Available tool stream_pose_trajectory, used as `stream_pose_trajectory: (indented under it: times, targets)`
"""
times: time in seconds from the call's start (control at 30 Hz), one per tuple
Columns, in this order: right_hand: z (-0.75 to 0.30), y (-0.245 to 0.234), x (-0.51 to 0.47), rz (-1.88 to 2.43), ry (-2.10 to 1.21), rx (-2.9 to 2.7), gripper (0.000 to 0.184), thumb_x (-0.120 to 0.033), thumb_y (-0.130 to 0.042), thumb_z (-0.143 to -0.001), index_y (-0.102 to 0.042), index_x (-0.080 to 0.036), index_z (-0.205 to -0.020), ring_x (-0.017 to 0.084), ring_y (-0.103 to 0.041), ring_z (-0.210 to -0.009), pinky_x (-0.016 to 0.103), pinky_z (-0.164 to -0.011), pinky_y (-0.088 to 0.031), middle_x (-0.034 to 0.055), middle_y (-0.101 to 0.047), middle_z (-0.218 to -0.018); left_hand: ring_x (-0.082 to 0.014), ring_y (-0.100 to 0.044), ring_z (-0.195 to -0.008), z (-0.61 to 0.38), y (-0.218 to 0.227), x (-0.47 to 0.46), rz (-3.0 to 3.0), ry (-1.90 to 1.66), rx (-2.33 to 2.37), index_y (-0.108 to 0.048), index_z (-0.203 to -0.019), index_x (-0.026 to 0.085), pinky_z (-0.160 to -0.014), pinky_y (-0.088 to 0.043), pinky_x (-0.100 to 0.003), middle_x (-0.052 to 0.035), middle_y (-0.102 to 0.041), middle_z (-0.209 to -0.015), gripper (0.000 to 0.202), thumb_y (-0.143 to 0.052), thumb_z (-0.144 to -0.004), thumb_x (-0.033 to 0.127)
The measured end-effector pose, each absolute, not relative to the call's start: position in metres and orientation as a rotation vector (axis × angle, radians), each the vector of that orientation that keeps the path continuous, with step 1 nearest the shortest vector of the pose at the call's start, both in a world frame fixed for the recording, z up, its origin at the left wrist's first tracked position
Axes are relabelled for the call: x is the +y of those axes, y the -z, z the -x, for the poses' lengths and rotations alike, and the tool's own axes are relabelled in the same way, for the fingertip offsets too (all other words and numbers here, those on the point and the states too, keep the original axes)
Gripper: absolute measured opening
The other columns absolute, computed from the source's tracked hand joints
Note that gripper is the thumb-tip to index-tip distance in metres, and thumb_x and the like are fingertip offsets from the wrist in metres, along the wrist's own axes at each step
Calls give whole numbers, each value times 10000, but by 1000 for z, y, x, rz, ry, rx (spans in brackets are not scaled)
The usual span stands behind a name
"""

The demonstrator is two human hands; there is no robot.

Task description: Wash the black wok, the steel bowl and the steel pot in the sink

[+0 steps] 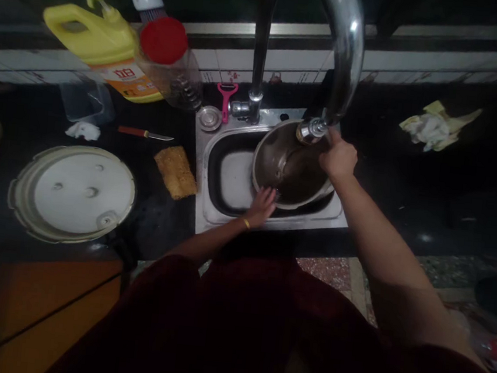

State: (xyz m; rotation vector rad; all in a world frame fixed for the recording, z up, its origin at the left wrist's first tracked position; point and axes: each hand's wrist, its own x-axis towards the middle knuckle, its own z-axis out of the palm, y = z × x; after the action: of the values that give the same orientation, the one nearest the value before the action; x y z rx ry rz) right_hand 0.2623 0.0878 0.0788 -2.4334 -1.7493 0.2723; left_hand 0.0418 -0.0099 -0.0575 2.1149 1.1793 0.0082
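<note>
A round metal pressure cooker pot (269, 153) sits in the sink (210, 221), filling its right side. Dark, shiny liquid seems to lie inside it, with a bright glint. My right hand (340, 157) is closed at the pot's far right edge; its grip is partly hidden. At the near left rim rests my left hand (263, 208), its fingers apart and reaching over the edge; a yellow band circles that wrist. Above the pot hangs the spout of the chrome faucet (349, 49). I cannot tell whether water is running.
Left of the sink lie a brown scrubbing pad (176, 172), a red-handled knife (146, 134) and the upturned cooker lid (76, 187). Behind stand a yellow pump jug (107, 50) and a red-lidded jar (166, 41). A pink peeler (226, 99) and crumpled wrapper (434, 128) flank the faucet.
</note>
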Motion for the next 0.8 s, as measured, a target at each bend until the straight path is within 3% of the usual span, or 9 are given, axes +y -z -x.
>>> stream_pose_trajectory:
  times: [0.13, 0.27, 0.33, 0.43, 0.53, 0.63, 0.73, 0.8]
  targets:
    - [-264, -75, 87, 2405, -289, -1714, 584, -282, -540, -832, -437, -178, -1398, 302, -621, -951, 466, -828, -484, 149, -658, -1011, -262, -73, -1459, -40, 63, 6, -2060, -63, 1251, -239, -1491, 146, -1164, -175, -486, -135, -225, -1555, 559, -230, -971, 352]
    - [-265, -73, 89, 2378, -281, -1704, 569, -287, -522, -839, -440, -183, -1392, 296, -616, -962, 479, -832, -483, 137, -657, -1014, -277, -17, -1461, -22, 75, 69, -2133, -152, 1330, -303, -1465, 127, -1172, -124, -485, -140, -152, -1574, 548, -311, -955, 328]
    - [-265, -74, 89, 2378, -258, -1688, 553, -284, -528, -830, -467, -191, -1372, 295, -618, -952, 479, -821, -489, 131, -660, -1000, -265, -29, -1462, -24, 77, 64, -2120, -185, 1325, -315, -1458, 120, -1180, -94, -473, -139, -187, -1565, 537, -301, -957, 314]
    - [-263, -75, 88, 2394, -261, -1663, 539, -269, -547, -812, -500, -201, -1345, 306, -621, -943, 485, -811, -493, 131, -660, -991, -254, -105, -1456, -39, 73, 12, -2050, -188, 1235, -296, -1465, 121, -1177, -125, -481, -143, -306, -1520, 539, -260, -964, 316]
    - [-263, -76, 87, 2383, -276, -1647, 540, -259, -560, -804, -504, -200, -1339, 321, -617, -957, 501, -820, -489, 130, -657, -969, -263, -168, -1442, -49, 64, -25, -1989, -172, 1238, -283, -1473, 125, -1151, -217, -469, -150, -318, -1511, 546, -260, -968, 330]
    - [-263, -76, 87, 2362, -290, -1649, 524, -261, -557, -811, -511, -187, -1327, 326, -613, -971, 501, -830, -487, 129, -653, -950, -288, -227, -1415, -39, 56, -7, -1986, -213, 1411, -448, -1372, 112, -1133, -236, -485, -166, -356, -1478, 476, -345, -951, 309]
    - [-263, -77, 87, 2423, -282, -1640, 519, -218, -566, -783, -537, -198, -1302, 324, -627, -936, 488, -809, -494, 126, -658, -921, -269, -413, -1277, -21, 55, 24, -1959, -388, 1515, -594, -1170, 112, -1076, -320, -445, -163, -535, -1286, 334, -420, -922, 252]
    - [-263, -78, 87, 2452, -269, -1633, 529, -197, -570, -763, -547, -202, -1291, 316, -633, -909, 476, -792, -498, 125, -661, -914, -229, -531, -1102, -13, 59, 31, -1848, -499, 1520, -610, -1064, 133, -994, -399, -396, -126, -618, -1092, 239, -457, -898, 208]
